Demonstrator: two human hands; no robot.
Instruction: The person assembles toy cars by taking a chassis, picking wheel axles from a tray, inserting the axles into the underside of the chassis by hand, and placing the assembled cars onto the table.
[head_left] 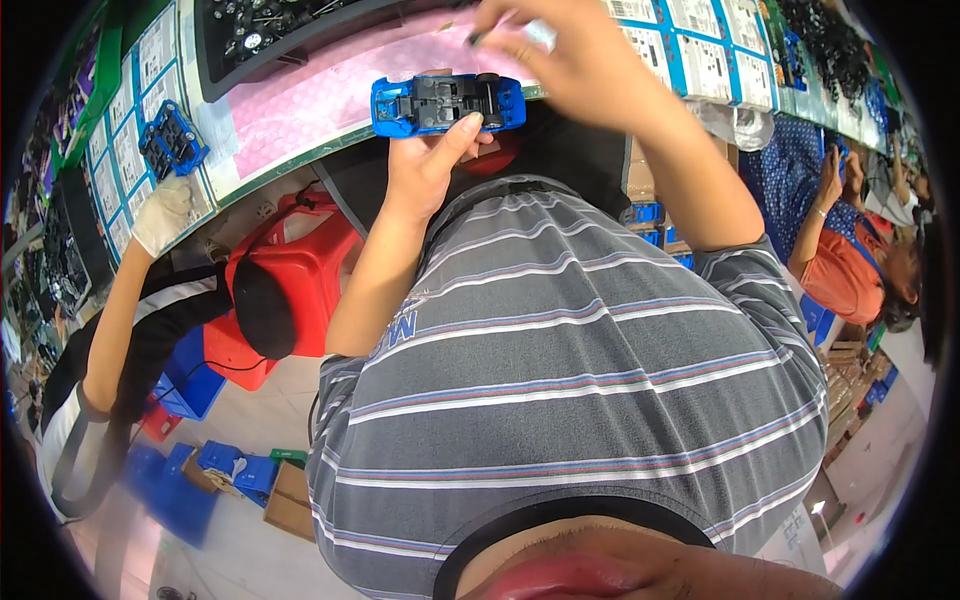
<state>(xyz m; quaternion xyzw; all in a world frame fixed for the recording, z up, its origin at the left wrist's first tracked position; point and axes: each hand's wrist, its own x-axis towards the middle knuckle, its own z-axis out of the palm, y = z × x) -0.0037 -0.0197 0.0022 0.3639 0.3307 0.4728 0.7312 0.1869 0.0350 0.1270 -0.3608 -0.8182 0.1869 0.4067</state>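
Through the head camera I'm watching the left hand (430, 168) gripping a blue toy car (435, 100) at the near edge of the pink sheet (300, 112). The car is facing underside up, its long axis running left to right, the end with dark wheels (488, 78) pointing right. The right hand (582, 68) is hovering just beyond, fingers narrow, pinching a small dark piece (474, 40).

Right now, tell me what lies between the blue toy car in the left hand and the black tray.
In the head view, a pink sheet lies between the blue toy car and the black tray.
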